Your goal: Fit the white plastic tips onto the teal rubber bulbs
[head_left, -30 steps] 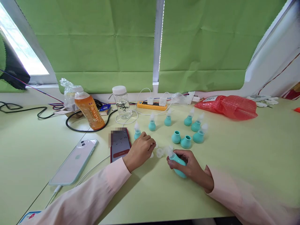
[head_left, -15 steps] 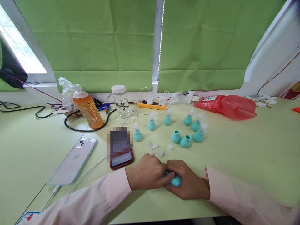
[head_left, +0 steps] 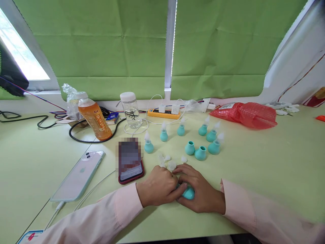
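Low over the front of the table, my left hand (head_left: 161, 186) and my right hand (head_left: 199, 189) meet around a teal squeeze bulb (head_left: 188, 193). My left fingers are curled closed, with the thumb lying along the bulb; its neck is hidden under them. My right hand cups the bulb from the right, its upper fingers reaching forward near a clear round piece (head_left: 172, 165). Small translucent pieces (head_left: 161, 159) lie just beyond the hands. Two teal bulbs without tips (head_left: 200, 153) stand ahead, beside a bulb with a clear pointed tip (head_left: 214, 147).
Several more tipped bulbs (head_left: 148, 146) stand farther back. On the left are a red-cased phone (head_left: 132, 173), a pale phone (head_left: 78, 176) on a cable, and a tilted orange drink bottle (head_left: 95, 120). A clear bottle (head_left: 131, 113), a power strip (head_left: 164, 114) and a red plastic bag (head_left: 246, 115) line the back.
The upper fingers of my right hand have loosened and stretched forward toward the clear pieces. The bulb has shifted slightly left and up. My left hand stays almost in place.
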A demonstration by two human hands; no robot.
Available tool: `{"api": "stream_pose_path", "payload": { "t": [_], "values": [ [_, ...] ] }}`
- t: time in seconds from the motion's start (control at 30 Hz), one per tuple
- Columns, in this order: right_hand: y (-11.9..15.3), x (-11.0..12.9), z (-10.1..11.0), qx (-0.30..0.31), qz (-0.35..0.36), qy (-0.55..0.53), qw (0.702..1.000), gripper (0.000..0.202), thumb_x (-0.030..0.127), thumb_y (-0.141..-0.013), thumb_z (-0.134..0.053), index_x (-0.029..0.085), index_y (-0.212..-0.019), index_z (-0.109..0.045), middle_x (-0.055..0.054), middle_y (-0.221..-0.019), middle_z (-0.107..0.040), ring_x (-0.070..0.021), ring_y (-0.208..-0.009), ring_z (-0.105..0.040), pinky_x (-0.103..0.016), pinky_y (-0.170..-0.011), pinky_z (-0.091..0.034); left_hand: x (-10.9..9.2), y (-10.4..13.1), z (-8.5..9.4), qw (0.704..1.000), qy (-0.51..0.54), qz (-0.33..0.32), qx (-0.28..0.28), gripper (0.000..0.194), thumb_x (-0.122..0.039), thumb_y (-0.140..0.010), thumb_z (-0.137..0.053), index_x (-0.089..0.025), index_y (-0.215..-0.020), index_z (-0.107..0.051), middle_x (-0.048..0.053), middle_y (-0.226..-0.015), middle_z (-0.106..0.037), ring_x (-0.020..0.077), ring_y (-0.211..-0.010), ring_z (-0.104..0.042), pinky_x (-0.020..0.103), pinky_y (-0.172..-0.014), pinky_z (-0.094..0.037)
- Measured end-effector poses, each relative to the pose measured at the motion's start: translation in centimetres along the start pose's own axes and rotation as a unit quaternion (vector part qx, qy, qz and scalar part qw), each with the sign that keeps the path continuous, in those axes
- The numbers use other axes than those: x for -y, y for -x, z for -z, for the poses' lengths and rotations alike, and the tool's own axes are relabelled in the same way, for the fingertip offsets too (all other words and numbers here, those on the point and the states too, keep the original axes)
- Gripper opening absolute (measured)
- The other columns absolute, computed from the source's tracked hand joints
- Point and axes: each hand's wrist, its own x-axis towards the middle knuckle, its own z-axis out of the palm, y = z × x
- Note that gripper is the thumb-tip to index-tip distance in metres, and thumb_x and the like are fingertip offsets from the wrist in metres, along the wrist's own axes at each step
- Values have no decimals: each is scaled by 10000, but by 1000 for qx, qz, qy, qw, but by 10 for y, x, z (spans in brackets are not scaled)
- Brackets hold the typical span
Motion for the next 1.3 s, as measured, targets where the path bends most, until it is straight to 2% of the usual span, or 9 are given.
{"api": "stream_pose_path", "payload": {
  "t": [0.13, 0.23, 0.33, 0.47, 0.57, 0.77, 0.93, 1.13, 1.3],
  "values": [
    [0, 0, -1, -24, 26, 13, 999, 177, 206, -587, -566, 191, -757, -522, -58, -838, -567, -206, -834, -514, -424, -878, -316, -1, 0, 0, 1000, 1, 6, -16, 391, -318, -849, -267, -133, -618, -522, 39, -484, -555, 158, -437, -538, 257, -423, -344],
    [1, 0, -1, -24, 45, 32, 998, 55, 190, -637, -512, 191, -660, -461, -31, -649, -538, -166, -654, -497, -349, -687, -399, -2, -1, -4, 999, -4, 4, -41, 351, -304, -847, -277, -136, -643, -509, 36, -512, -552, 151, -444, -526, 258, -421, -350],
    [2, -1, -3, -3, 44, 27, 999, 100, 200, -682, -469, 197, -615, -395, -19, -581, -491, -139, -563, -442, -279, -518, -355, -5, 0, -11, 993, -34, -18, -116, 317, -269, -826, -315, -142, -593, -488, 33, -510, -528, 146, -441, -497, 260, -402, -331],
    [4, -3, -5, 13, 47, 7, 999, 85, 179, -716, -394, 204, -641, -362, 0, -577, -462, -115, -527, -396, -254, -487, -317, -7, 1, -17, 961, -123, -72, -235, 300, -238, -791, -368, -143, -520, -458, 19, -455, -458, 130, -418, -438, 262, -389, -274],
    [5, -4, -6, 24, 58, 19, 998, 80, 166, -726, -365, 202, -656, -349, 5, -591, -449, -112, -528, -382, -245, -479, -305, -8, 3, -18, 943, -168, -83, -275, 296, -206, -772, -407, -145, -484, -435, 7, -433, -420, 112, -405, -394, 266, -395, -233],
    [5, -2, -6, 29, 57, 68, 996, 70, 167, -759, -357, 194, -695, -369, -4, -619, -464, -115, -544, -402, -242, -494, -316, -9, 5, -20, 938, -191, -64, -280, 285, -170, -756, -423, -151, -472, -424, 2, -410, -396, 117, -393, -366, 280, -397, -194],
    [8, -8, -11, 23, 49, 58, 997, 51, 146, -708, -372, 197, -701, -367, -1, -615, -469, -122, -543, -418, -244, -493, -309, -14, 5, -23, 946, -198, -40, -255, 260, -203, -766, -435, -145, -513, -452, 11, -421, -433, 124, -384, -378, 276, -385, -206],
    [9, -8, -12, 44, 30, 38, 998, 109, 128, -675, -366, 207, -632, -304, 17, -568, -423, -114, -498, -363, -249, -466, -251, -14, 3, -30, 951, -136, -9, -276, 354, -232, -798, -342, -156, -466, -439, 21, -376, -427, 134, -346, -394, 277, -367, -241],
    [7, -3, -8, 65, 20, 20, 998, 148, 171, -721, -383, 206, -617, -284, 17, -558, -427, -107, -492, -357, -244, -459, -256, -9, 1, -32, 955, -72, -24, -288, 346, -152, -780, -326, -154, -450, -428, 5, -356, -430, 116, -309, -390, 261, -353, -236]
  ]
}}
